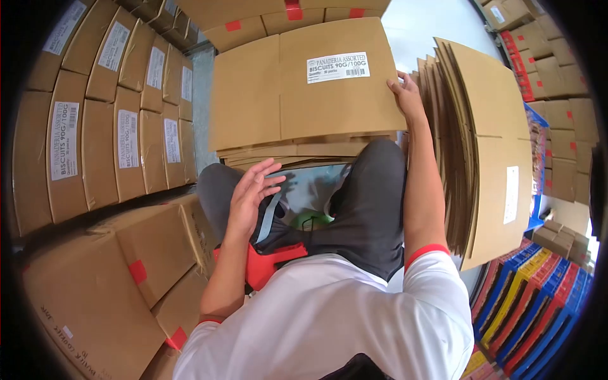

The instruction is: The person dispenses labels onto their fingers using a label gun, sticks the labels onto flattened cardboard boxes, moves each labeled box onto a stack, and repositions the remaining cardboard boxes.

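By the right hand (407, 96), the right edge of a flat cardboard box (253, 95) is pinched between thumb and fingers. The left hand (249, 193) is held up in the air with its fingers a bit spread, and nothing is gripped by it. The flat cardboard box is set just past the knees (380, 164), on top of a pile of flat card (297, 153). More flat card (497, 107) is stood on edge beside the right arm. On the left, big labelled boxes (98, 149) are stacked in two rows, and boxes with red tape (82, 272) are placed lower down. Past the pile, more taped boxes (250, 33) are seen near a pale floor (421, 25). Blue, red and yellow crates (529, 310) are lined up at the lower right.

The fingertips of the right hand are partly hidden by the card. A green thing (313, 220) is half covered by the legs, and what it is cannot be told. The room is cut off by dark round edges.

The flat cardboard box is plain brown, is creased down its middle, and is marked with a white label (337, 68) about biscuits.
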Demonstrator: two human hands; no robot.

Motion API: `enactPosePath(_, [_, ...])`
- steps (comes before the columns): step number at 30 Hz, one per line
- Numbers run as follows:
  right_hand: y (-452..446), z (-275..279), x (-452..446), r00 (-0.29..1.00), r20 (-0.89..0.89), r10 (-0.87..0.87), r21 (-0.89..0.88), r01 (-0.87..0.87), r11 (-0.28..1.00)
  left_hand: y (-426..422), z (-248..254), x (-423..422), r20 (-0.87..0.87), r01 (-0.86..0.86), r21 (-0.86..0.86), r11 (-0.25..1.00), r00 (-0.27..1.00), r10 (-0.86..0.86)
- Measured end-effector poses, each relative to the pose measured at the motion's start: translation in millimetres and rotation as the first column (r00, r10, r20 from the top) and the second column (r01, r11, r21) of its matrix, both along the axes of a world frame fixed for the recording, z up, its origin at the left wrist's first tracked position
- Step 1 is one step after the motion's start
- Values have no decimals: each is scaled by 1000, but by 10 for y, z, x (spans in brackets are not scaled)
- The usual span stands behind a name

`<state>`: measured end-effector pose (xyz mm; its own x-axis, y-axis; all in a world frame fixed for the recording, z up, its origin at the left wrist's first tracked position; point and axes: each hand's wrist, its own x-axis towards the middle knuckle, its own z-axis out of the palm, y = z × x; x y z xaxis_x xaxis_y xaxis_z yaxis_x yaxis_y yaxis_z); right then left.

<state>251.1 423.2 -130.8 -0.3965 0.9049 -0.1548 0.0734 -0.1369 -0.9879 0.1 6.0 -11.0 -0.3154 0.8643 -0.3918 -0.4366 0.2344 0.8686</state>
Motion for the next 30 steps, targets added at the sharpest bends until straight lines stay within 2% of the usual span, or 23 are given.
enactPosePath(2, [-461,699,267,994,88,-67,211,47,976,-37,-12,28,-22,2,7,1000,1000,-1])
enactPosePath(4, [-907,1297,640,990,-53,-133,247,142,959,-77,5,58,-35,27,16,1000,999,-26])
enactPosePath(6, [-1228,1719,1321,961,84,-263,328,223,918,-109,22,66,-52,46,29,999,998,-45])
enactPosePath(8, [-1576,2074,1964,905,58,-422,334,381,862,-137,23,72,-76,53,24,998,996,-51])
enactPosePath(10, [-1991,2554,2201,841,-71,-537,432,511,743,-143,-1,63,-70,58,39,998,996,-55])
enactPosePath(12, [-2170,2645,2742,744,-171,-646,437,645,627,-147,-10,70,-63,61,46,997,996,-58])
enactPosePath(13, [-2242,2658,2936,740,-173,-649,444,647,620,-137,-8,76,-60,66,56,996,996,-62])
enactPosePath(15, [-2385,2629,3220,549,-196,-812,539,753,379,-125,-26,87,-64,83,70,994,995,-78])
enactPosePath(16, [-2468,2607,3280,545,-198,-815,541,754,372,-125,-28,107,-62,89,75,993,994,-84])
enactPosePath(19, [-2616,2411,3460,372,-279,-886,434,871,229,-119,-25,129,-90,118,84,989,990,-110])
enactPosePath(20, [-2633,2263,3615,374,-280,-884,432,872,232,-124,-24,139,-113,132,72,989,986,-123])
enactPosePath(22, [-2613,1867,4044,252,-186,-950,386,907,166,-132,-9,147,-139,135,51,990,982,-127])
enactPosePath(23, [-2607,1686,4233,210,-97,-973,411,899,153,-138,-2,152,-146,131,50,990,982,-123])
enactPosePath(24, [-2587,1472,4491,225,-86,-971,409,896,171,-154,-2,152,-153,123,45,991,982,-115])
enactPosePath(25, [-2545,1251,4746,159,-51,-986,484,868,114,-158,-22,137,-155,117,36,992,982,-110])
enactPosePath(26, [-2520,1285,4578,94,-24,-995,557,828,65,-166,-28,122,-157,94,22,995,984,-89])
enactPosePath(27, [-2557,1434,4482,-145,264,-954,831,536,149,-172,-35,115,-159,96,23,995,983,-91])
enactPosePath(28, [-2543,1652,4232,-207,258,-944,896,417,153,-179,-44,110,-162,97,23,995,983,-92])
enactPosePath(30, [-2407,1865,3870,-148,161,-976,970,206,129,-183,-52,97,-176,65,17,998,983,-61])
